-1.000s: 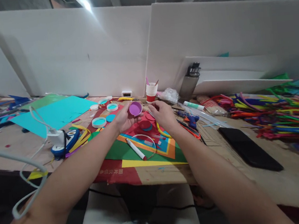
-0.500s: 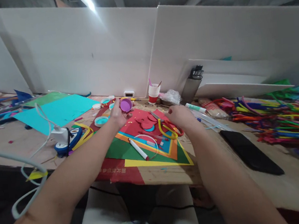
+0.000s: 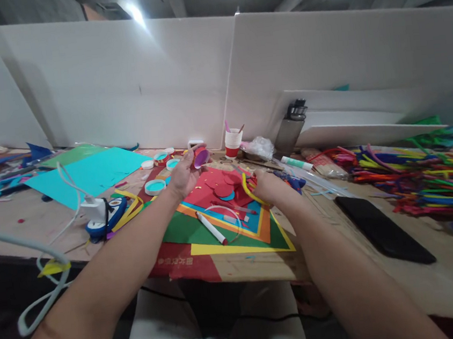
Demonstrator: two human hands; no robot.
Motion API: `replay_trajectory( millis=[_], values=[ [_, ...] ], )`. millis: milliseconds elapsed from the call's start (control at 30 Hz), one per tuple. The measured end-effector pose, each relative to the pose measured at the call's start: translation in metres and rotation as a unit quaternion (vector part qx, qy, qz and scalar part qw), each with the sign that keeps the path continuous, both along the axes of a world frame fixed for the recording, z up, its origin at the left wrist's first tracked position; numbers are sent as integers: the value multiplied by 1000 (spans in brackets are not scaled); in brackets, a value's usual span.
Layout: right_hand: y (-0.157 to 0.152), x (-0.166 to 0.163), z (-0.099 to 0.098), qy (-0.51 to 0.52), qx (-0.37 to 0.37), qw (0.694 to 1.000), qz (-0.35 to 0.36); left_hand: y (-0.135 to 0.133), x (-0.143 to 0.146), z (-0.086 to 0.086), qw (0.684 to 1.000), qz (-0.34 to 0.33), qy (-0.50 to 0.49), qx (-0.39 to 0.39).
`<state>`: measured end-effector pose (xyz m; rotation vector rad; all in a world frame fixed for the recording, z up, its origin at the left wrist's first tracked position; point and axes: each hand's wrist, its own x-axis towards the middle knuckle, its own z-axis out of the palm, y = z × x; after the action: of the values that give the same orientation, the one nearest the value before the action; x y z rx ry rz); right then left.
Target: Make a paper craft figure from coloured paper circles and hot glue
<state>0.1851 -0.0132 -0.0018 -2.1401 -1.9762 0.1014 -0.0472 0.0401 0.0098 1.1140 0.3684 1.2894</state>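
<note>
My left hand (image 3: 185,176) is closed round a small round cup (image 3: 201,158), purple inside and red outside, its mouth tilted to the right. On the other side, my right hand (image 3: 268,188) has its fingers wrapped round the handles of yellow and red scissors (image 3: 248,189), which lie over the papers; part of the handles is hidden. Between the hands is a sheet of red paper (image 3: 200,190) with cut red pieces and a blue round piece (image 3: 226,196). It rests on stacked blue, orange, green and yellow sheets. A white marker with a red cap (image 3: 211,229) lies on the green sheet.
Small round tubs with turquoise insides (image 3: 155,186) stand at left, near a turquoise sheet (image 3: 89,176) and a cabled white plug (image 3: 94,209). Behind are a paper cup (image 3: 233,143) and a bottle (image 3: 289,130). A black phone (image 3: 382,227) and pipe cleaners (image 3: 433,174) lie at right.
My right hand has moved in and down onto the scissors and taken hold of their handles. My left hand has moved slightly right, turning the cup so its red outside shows.
</note>
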Motion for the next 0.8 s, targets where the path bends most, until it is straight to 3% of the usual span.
replay_trajectory(
  millis=[67, 167, 333, 533, 800],
  values=[
    [0, 2, 3, 48, 58, 997, 17, 0, 0, 0, 1000, 5, 4, 2],
    [-4, -6, 10, 175, 138, 969, 102, 0, 0, -1, 1000, 12, 9, -3],
    [-16, -30, 18, 295, 182, 917, 200, 4, -1, -1, 1000, 24, 3, 17],
    [-38, -44, 25, 376, 63, 905, 187, 5, -3, 2, 998, 63, 6, 16],
    [-49, -50, 37, 387, -4, 904, 182, 8, -2, -4, 997, 72, 17, 23]
  ],
)
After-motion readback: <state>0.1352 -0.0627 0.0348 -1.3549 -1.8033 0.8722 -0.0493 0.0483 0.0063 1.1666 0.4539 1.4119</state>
